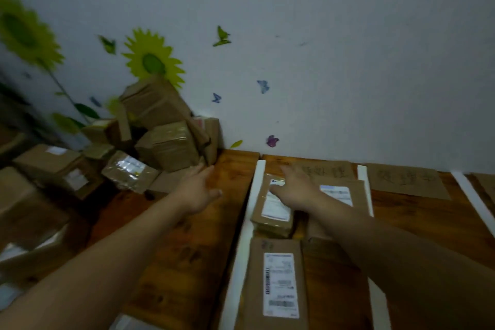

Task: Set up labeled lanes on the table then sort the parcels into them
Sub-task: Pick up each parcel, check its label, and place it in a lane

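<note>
A heap of taped brown parcels [166, 139] leans against the wall at the table's far left. My left hand [199, 190] reaches toward it with straight fingers and holds nothing. My right hand [297, 186] rests flat on a small brown parcel [273, 211] with a white label, which lies in the first lane. That lane runs between two white strips [253, 211] [364, 190]. A larger labelled parcel [276, 284] lies nearer me in the same lane, and another [345, 193] lies beside my right hand. Cardboard lane labels [329, 170] [407, 181] with handwriting lie at the far edge.
More brown boxes [51, 166] stand at the left, beyond the wooden table [187, 249]. A third white strip [474, 198] crosses the table at the right. The white wall with flower and butterfly stickers [154, 60] rises right behind the table.
</note>
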A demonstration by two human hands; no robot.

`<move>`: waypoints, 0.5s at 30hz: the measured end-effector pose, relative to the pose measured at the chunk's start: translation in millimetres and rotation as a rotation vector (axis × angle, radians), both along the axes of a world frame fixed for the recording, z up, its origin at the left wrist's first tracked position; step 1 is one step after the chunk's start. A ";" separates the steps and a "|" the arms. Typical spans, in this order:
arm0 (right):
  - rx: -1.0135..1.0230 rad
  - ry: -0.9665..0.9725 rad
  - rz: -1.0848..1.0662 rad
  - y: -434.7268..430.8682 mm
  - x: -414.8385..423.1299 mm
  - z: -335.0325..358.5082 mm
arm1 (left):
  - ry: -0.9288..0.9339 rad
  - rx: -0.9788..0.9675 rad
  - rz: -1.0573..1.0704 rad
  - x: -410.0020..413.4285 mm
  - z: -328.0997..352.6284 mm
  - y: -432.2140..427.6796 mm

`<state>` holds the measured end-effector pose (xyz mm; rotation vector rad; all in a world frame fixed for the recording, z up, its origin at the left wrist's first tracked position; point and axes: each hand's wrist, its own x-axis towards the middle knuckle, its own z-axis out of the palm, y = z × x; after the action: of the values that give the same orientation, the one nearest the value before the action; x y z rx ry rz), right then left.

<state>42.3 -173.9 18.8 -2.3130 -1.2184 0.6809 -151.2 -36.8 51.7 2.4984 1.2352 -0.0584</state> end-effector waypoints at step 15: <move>0.097 0.003 0.228 194.6 -273.1 77.7 | -0.081 0.084 0.307 -337.3 58.5 165.7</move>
<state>-230.7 20.7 96.6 -2.1135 -1.4951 0.6852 -488.5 128.8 110.2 2.3229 1.5991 0.1731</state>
